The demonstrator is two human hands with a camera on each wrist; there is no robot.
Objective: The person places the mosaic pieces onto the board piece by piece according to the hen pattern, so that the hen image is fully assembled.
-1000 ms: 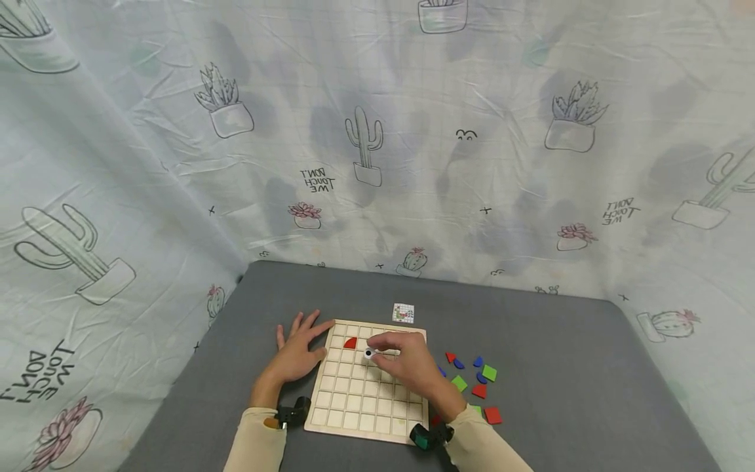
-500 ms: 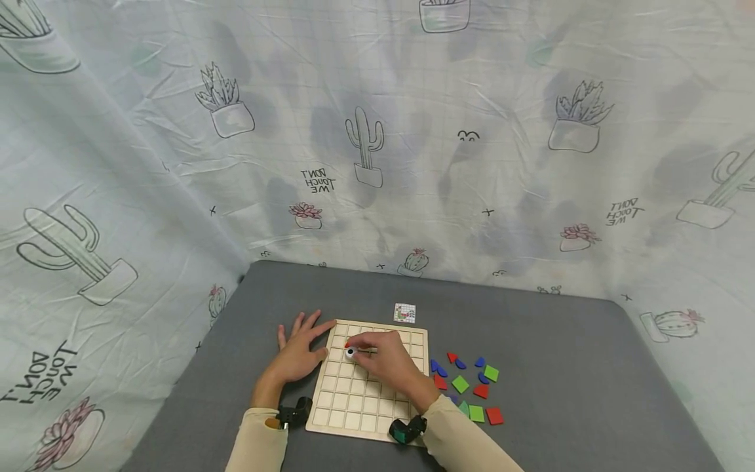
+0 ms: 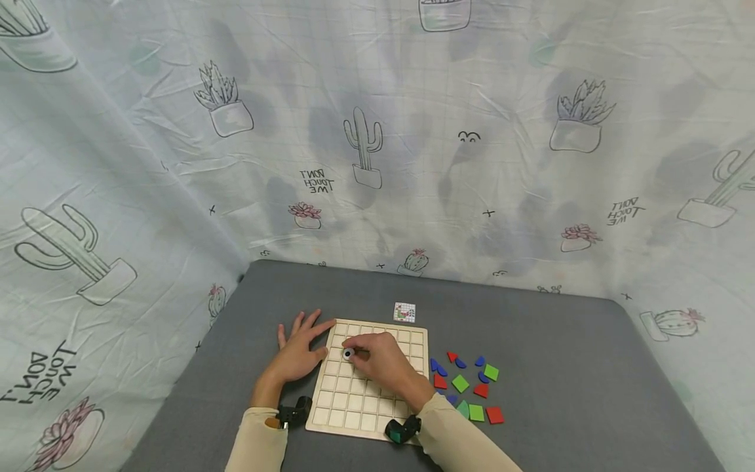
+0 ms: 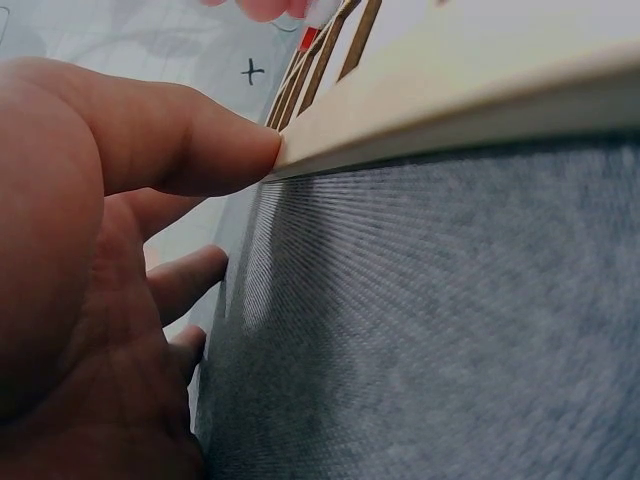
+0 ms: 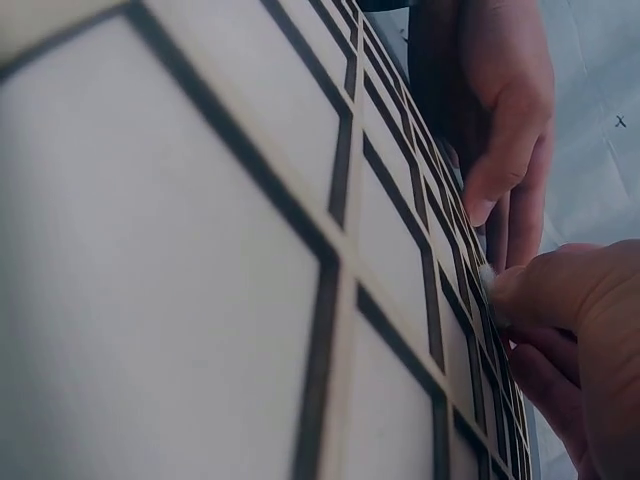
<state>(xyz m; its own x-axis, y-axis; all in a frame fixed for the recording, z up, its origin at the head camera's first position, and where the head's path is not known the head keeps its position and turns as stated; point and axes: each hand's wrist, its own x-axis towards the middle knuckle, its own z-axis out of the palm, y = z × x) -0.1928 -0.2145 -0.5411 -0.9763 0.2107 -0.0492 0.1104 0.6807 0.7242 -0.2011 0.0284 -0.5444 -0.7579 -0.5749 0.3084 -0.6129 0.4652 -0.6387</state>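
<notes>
A wooden grid board (image 3: 340, 400) lies on the grey table. My right hand (image 3: 386, 360) is over its upper left part and pinches a small round white eye piece (image 3: 348, 354) with a black dot, close over the cells. The right wrist view shows the thumb and fingertips right at the grid. My left hand (image 3: 297, 357) rests at the board's left side with fingers spread, and its thumb (image 4: 220, 150) touches the board's edge. Part of a red piece (image 4: 309, 39) shows beyond the rim in the left wrist view; in the head view my right hand hides it.
Loose pieces lie right of the board, among them a red square (image 3: 494, 415), a green square (image 3: 460, 383) and a blue half-round (image 3: 461, 363). A small printed grid card (image 3: 404, 312) lies behind the board. A patterned curtain (image 3: 377, 164) surrounds the table.
My right hand has moved left across the board with the eye piece and now covers the red quarter-round piece. My left hand has stayed in place.
</notes>
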